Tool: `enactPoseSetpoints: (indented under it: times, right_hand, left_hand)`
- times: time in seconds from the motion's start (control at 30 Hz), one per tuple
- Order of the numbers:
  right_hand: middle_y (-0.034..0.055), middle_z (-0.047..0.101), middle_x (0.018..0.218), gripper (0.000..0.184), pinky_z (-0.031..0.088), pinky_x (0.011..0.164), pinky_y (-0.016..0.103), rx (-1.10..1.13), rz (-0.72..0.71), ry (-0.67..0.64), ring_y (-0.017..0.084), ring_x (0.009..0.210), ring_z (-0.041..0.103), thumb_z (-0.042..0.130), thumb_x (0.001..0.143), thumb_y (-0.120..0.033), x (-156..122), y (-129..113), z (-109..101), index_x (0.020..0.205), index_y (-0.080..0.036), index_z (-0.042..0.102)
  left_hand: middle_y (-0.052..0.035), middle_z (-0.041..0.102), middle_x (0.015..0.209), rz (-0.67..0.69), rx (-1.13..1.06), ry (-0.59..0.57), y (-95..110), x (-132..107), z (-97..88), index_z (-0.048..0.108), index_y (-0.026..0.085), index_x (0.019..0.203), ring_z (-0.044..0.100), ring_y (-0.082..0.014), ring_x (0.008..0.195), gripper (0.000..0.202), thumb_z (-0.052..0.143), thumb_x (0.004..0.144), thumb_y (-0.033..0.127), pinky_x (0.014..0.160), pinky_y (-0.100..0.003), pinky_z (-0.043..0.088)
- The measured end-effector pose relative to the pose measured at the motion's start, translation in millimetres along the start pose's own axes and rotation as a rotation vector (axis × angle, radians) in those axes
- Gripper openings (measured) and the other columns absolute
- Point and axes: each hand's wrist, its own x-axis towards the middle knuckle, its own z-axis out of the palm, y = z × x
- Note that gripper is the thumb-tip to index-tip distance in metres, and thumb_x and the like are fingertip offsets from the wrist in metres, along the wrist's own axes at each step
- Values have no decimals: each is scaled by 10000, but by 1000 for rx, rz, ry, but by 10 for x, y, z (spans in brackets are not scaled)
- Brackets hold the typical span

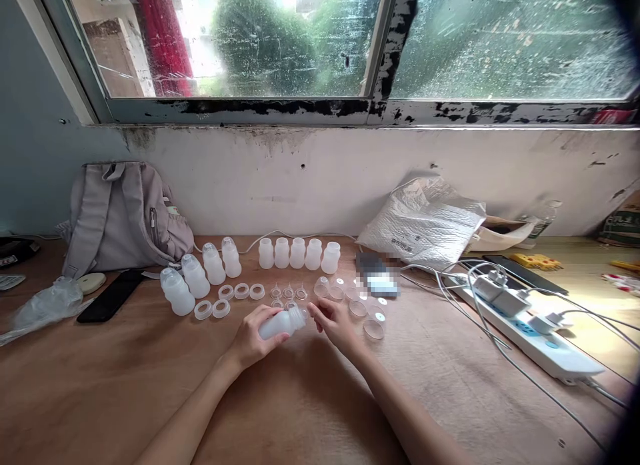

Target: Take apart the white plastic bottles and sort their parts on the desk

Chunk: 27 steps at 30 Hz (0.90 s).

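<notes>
Your left hand [253, 342] clasps the tilted bottle [283, 324] mid-desk; hold it steady while your right hand [336, 324], grip unclear, meets its mouth squarely

Left hand [251, 343] grips bottle [281, 324], lying on its side, neck pointing right. Right hand [336, 324] fingertips at the neck, contact unclear. Rings [226, 292] and bottle row [297, 253] behind. Backpack [125, 215] far left, power strip [530, 335] right.

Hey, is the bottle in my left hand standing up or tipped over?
Tipped on its side: the bottle lies nearly level in the left hand, neck toward the right hand, unlike the upright bottles behind.
</notes>
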Motion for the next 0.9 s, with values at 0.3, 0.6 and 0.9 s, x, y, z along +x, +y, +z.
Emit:
enactPoseSetpoints:
  times: [0.3,0.6,0.9]
  right_hand:
    - [-47,323,550,320,225,472,222,-62,-31,-38,88,511,302,453,802,-382,8,21,-11,574,-188,340]
    - [-44,401,527,309,265,431,213,-27,18,-21,86,463,362,450,802,-420,15,46,1,601,-186,429]
    - [-46,448,533,284,337,438,215,41,39,-141,91,452,437,480,784,-442,-1,43,-33,654,-190,454]
  left_hand:
    - [-59,579,971,25,3,-45,0,-8,11,546,206,1048,555,-190,887,402,610,685,364,782,-316,452]
    - [-54,578,952,-45,-22,-43,13,-9,27,559,196,1019,555,-180,862,383,617,681,369,764,-298,449]
    - [-60,585,931,-79,-22,-13,5,15,-33,569,193,999,552,-191,846,375,600,686,398,741,-306,449]
